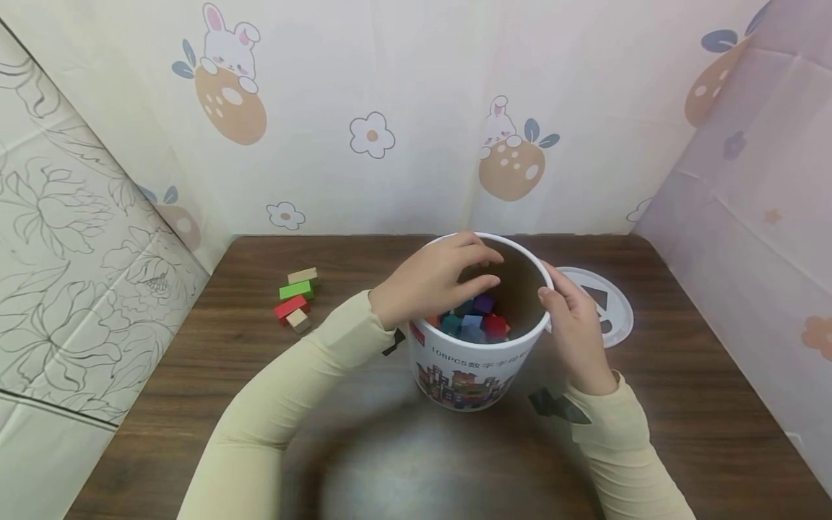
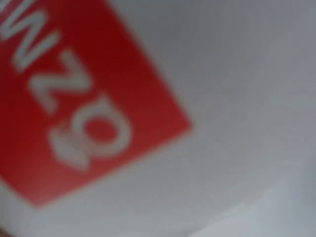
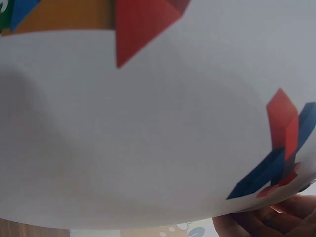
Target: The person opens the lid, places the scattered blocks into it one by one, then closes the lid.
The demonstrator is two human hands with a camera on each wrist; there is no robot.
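Note:
A white bucket (image 1: pixel 468 379) printed with "108PCS" stands on the table with its top uncovered, holding coloured blocks (image 1: pixel 473 326) in blue, red, teal and purple. My left hand (image 1: pixel 442 274) reaches over the near-left rim into the opening, thumb and fingers apart, with nothing visible between them. At the right side, my right hand (image 1: pixel 575 325) grips the rim, thumb on the edge and fingers along the outer wall. The bucket's wall (image 2: pixel 237 98) fills the left wrist view, where the left hand is hidden. Right-hand fingers (image 3: pixel 271 219) show beneath the wall in the right wrist view.
A round white lid (image 1: pixel 620 314) with dark shapes on it lies right of the bucket on the dark wooden table (image 1: pixel 214 390). Left of the bucket are a green block (image 1: pixel 296 290), a red block (image 1: pixel 289 309) and plain wooden blocks (image 1: pixel 298 321). Patterned cloth walls surround the table.

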